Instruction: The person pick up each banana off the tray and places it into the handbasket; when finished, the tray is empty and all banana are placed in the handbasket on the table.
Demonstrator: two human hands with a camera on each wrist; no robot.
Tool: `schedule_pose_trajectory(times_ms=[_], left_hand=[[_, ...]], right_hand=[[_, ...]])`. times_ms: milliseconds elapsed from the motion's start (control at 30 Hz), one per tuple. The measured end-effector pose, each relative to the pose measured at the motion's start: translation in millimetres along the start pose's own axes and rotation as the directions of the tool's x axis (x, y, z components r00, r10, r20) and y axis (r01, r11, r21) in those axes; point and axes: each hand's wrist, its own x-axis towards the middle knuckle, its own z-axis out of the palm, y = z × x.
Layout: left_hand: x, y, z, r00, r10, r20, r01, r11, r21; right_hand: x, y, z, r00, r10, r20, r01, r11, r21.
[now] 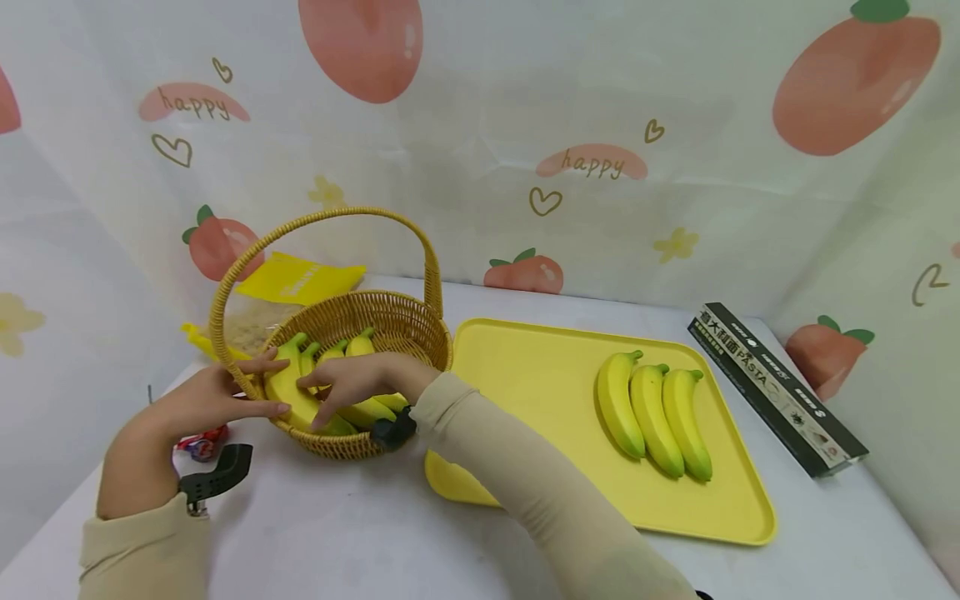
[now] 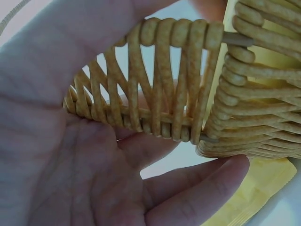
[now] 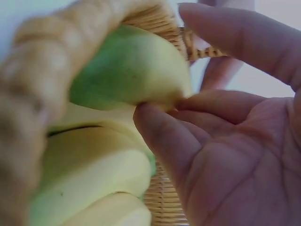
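Observation:
A wicker basket [image 1: 341, 447] with a tall arched handle stands at the left of the table, several yellow bananas with green tips [image 1: 367, 412] lying inside. My left hand [image 1: 206, 404] grips it where the handle meets the rim; the woven handle base [image 2: 162, 80] passes between thumb and fingers in the left wrist view. Reaching over the basket's right side, my right hand [image 1: 367, 379] pinches the leftmost banana [image 1: 287, 392] between thumb and fingertips. That banana [image 3: 136, 70] lies along the basket wall in the right wrist view. Its lower part is partly covered by the hand.
Right of the basket lies a yellow tray [image 1: 525, 375] holding three bananas [image 1: 656, 417]. Beyond its right edge is a long black pasta box [image 1: 776, 387]. A yellow bag [image 1: 300, 279] sits behind the basket, and a small red-and-blue wrapper [image 1: 202, 443] lies near my left wrist.

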Motion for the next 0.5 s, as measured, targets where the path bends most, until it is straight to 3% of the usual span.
schedule_pose_trajectory(times_ms=[100,233,400,500], left_hand=[[-0.3,0.9,-0.4,1.0,0.004,0.0,-0.004,1.0,-0.004],[-1.6,0.6,-1.3,1.0,-0.003,0.005,0.003,1.0,-0.011],[-1.4,-0.5,-1.4,1.0,-0.007,0.011,0.007,1.0,-0.029],[0.0,-0.3,-0.8,1.0,0.001,0.013,-0.001,0.999,-0.041]], right_hand=[[-17,7,0,0.998,-0.056,-0.03,0.057,0.998,0.022],[-45,23,6,0.988,-0.121,-0.092,0.133,0.982,0.132],[-81,48,14,0.961,-0.168,-0.218,0.228,0.93,0.29],[-103,63,17,0.938,-0.177,-0.298,0.276,0.901,0.334]])
